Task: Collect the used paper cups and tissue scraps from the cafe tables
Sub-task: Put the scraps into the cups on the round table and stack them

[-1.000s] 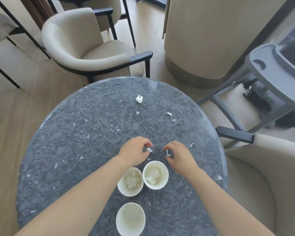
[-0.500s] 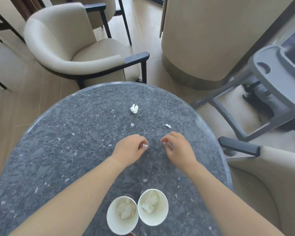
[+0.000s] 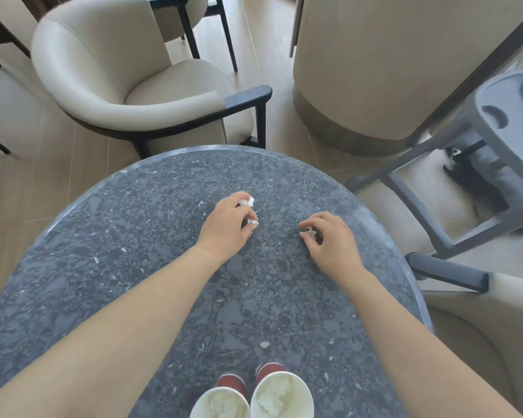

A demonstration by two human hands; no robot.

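Tissue scraps [image 3: 250, 202]: small white wads, featherlight, soft, easily crushed; likely to slip from a loose grab, so fingertip pinch suits. Left hand [image 3: 224, 229] curled, pinches one wad at fingertips, second bit lower between fingers. Right hand [image 3: 329, 244] curled, pinches tiny scrap [image 3: 310, 232] low over table [image 3: 118, 267]; lifted or not, cannot tell. Two paper cups [image 3: 280, 393] at near edge, side by side, tissue inside; thin-walled, light, best taken by side without squeezing.

The round, dark speckled bench [image 3: 118, 251] carried two white paper cups at its near edge, the left cup [image 3: 202, 403] touching the right cup [image 3: 300, 396], each holding crumpled tissue [image 3: 269, 394].
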